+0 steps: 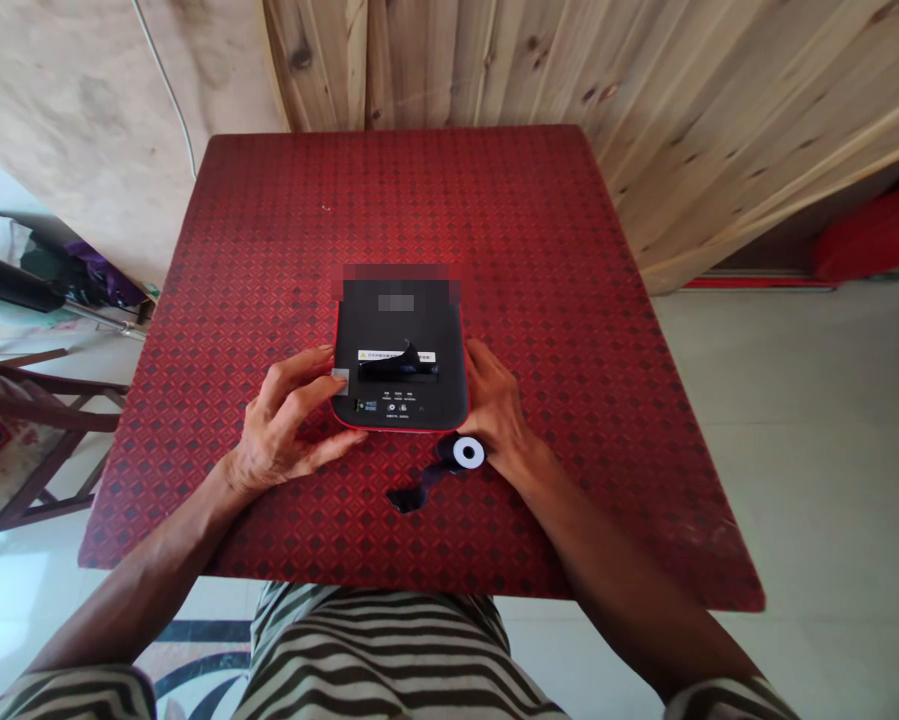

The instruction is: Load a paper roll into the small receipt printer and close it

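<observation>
Left hand (280, 425) at left of centre: fingers bent around the left edge of a black device (400, 325), thumb along its lower left rim, a fingertip at a small grey square (340, 382) on that edge; grasping the device. Right hand (498, 405) against the device's right side, fingers partly hidden behind it; cannot tell whether they grip or only rest. Device sits near mid-frame, red-edged, rounded at the lower corners, upper end blurred by blocks; whether flat on the surface or slightly raised, cannot tell. Across its face, a white label (378, 356) with a warning triangle, partly covered by a glossy black strip (396, 369) with one end curling up. Small printed icons below that. Just under the device's lower right corner, near the right wrist, a roll (460, 452) with a white ring face; a loose dark tail (411, 495) trails from it toward lower left. All over a red patterned table (284, 230). Further out: striped clothing (374, 650) at bottom centre, wooden chair (51, 465) at left, pale cable (160, 80) at upper left, knotted wood panelling (494, 60) along the top, tiled floor (741, 420) at right.
</observation>
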### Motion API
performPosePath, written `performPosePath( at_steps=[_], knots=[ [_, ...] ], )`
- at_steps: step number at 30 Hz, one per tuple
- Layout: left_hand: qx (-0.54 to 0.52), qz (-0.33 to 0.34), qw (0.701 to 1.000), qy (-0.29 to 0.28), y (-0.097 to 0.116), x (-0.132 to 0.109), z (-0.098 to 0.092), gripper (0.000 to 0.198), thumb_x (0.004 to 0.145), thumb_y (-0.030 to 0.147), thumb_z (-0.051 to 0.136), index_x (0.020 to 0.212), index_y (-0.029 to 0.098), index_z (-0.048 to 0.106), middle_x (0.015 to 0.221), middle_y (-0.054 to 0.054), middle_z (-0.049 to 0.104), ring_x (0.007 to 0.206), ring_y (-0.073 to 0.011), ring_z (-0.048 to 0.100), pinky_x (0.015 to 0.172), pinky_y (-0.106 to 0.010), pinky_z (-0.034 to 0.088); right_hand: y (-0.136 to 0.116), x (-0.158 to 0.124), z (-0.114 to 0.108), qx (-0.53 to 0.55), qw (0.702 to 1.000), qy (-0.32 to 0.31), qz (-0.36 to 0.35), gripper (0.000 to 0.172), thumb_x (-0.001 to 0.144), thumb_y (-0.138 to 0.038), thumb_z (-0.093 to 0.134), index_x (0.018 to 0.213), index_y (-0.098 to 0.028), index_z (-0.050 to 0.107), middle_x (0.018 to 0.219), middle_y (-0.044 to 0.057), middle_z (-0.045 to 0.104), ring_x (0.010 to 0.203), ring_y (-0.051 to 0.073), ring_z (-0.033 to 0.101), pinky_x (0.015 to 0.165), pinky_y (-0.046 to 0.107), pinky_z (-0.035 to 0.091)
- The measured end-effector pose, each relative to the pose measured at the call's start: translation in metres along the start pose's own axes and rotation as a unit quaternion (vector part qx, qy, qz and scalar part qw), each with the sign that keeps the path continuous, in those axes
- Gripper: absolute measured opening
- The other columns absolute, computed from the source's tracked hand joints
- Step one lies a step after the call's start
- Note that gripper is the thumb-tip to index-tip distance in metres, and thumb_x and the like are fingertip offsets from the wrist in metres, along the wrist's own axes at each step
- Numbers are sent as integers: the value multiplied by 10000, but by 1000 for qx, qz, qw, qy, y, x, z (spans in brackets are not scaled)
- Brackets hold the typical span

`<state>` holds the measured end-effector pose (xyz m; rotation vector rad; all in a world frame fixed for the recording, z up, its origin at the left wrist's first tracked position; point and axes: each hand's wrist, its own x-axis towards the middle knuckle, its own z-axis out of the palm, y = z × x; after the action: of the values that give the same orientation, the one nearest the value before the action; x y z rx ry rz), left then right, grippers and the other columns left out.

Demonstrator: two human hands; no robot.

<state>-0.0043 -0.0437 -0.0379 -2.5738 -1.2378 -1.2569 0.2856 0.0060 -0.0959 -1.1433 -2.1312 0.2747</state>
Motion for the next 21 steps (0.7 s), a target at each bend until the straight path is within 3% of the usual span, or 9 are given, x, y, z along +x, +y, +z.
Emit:
performPosePath(
  at_steps=[9,17,21],
  knots=[
    [-6,24,1000,6,-2,1,0,666,853,428,892,1405,198,600,1379,-155,660,1247,-274,717,1010,-402,695,2,-1,-1,-69,996,14,-51,308,1015,-443,492,1122,-203,653,937,73,643,812,233,601,709,361,551],
    [-24,21,999,5,-3,0,-1,700,833,381,913,1429,201,593,1407,-155,645,1272,-277,704,1033,-409,687,3,-3,-2,-47,999,-9,-23,386,1024,-484,466,1225,-204,640,1020,103,670,888,266,648,755,405,590],
    [-29,20,999,4,-3,-1,-1,665,846,370,901,1424,230,604,1412,-138,639,1268,-266,705,1021,-396,693,0,0,-5,-14,1000,-25,1,307,1004,-470,492,1144,-232,626,942,66,621,825,246,613,707,384,551]
  ],
)
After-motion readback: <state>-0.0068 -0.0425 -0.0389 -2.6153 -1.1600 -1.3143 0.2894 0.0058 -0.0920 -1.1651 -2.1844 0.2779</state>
